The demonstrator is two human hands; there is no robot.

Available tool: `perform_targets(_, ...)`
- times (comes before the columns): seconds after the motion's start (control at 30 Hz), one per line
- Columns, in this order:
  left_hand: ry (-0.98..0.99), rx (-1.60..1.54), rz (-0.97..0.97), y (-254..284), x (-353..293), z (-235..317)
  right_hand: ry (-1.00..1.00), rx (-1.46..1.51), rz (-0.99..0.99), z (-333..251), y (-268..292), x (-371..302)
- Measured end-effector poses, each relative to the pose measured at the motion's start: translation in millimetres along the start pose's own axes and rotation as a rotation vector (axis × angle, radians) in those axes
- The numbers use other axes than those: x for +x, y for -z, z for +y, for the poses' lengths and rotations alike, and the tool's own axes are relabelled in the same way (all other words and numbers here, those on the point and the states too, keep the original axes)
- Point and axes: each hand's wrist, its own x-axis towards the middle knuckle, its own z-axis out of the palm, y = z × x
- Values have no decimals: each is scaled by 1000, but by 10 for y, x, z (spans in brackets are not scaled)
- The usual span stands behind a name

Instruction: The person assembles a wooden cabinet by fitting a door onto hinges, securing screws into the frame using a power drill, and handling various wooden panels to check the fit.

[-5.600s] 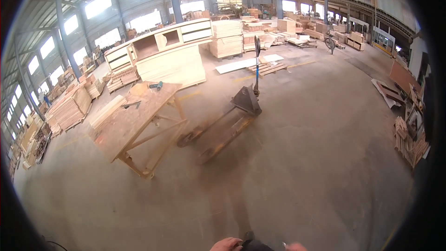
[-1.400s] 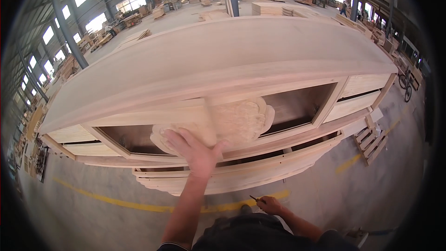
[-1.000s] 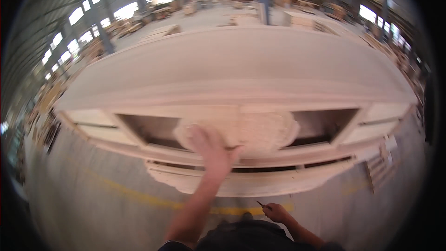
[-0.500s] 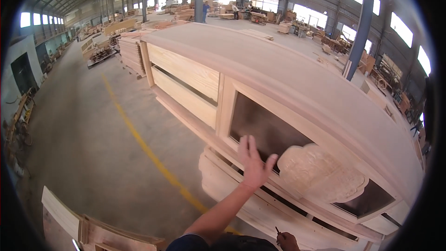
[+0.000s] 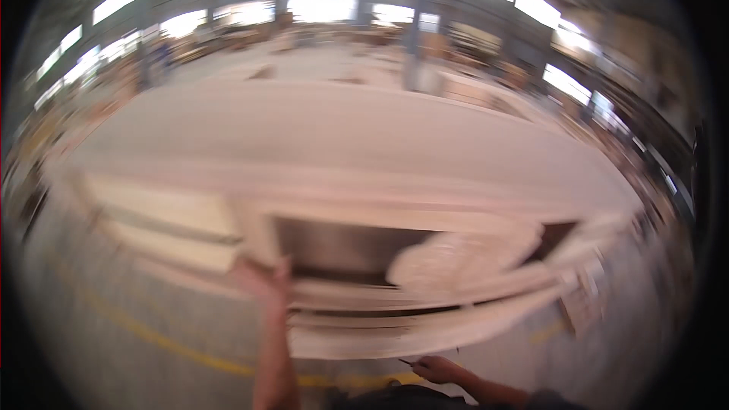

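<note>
A long pale wooden cabinet [image 5: 326,137] spans the head view, blurred by motion. A carved wooden panel [image 5: 467,262] with a wavy outline stands in front of its dark front opening [image 5: 345,250]. My left hand [image 5: 264,277] is at the lower left corner of that opening, thumb apart from the other fingers, against or just in front of the frame; smear hides the exact contact. It holds nothing I can see. Low in front of the cabinet, my right hand [image 5: 436,369] is closed on a thin dark stick-like tool [image 5: 407,363], whose kind I cannot make out.
A yellow line [image 5: 220,364] runs along the concrete floor before the cabinet. Behind stands a blue-grey post [image 5: 414,45], with blurred wooden pieces [image 5: 486,95] near it. A small wooden piece [image 5: 583,304] is by the cabinet's right end.
The view has swung to the right, so the cabinet now lies nearly level across it. My left hand has shifted left along the opening to its lower left corner. My right hand still holds the thin tool.
</note>
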Motion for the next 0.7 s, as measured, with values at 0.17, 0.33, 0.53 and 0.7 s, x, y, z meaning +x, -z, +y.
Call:
perform_targets(0.17, 17, -106, -111, 64, 137, 99, -176, 211, 76, -321, 11, -60)
perform_targets(0.33, -58, 17, -47, -115, -100, 63, -150, 351, 188, -21, -264, -323)
perform_targets(0.53, -261, 128, 133, -200, -19, 11, -157, 354, 194, 269, -331, -318)
perform_targets(0.7, -125, 523, 6, -44, 5, 536, -139, 349, 272, 597, -234, -389)
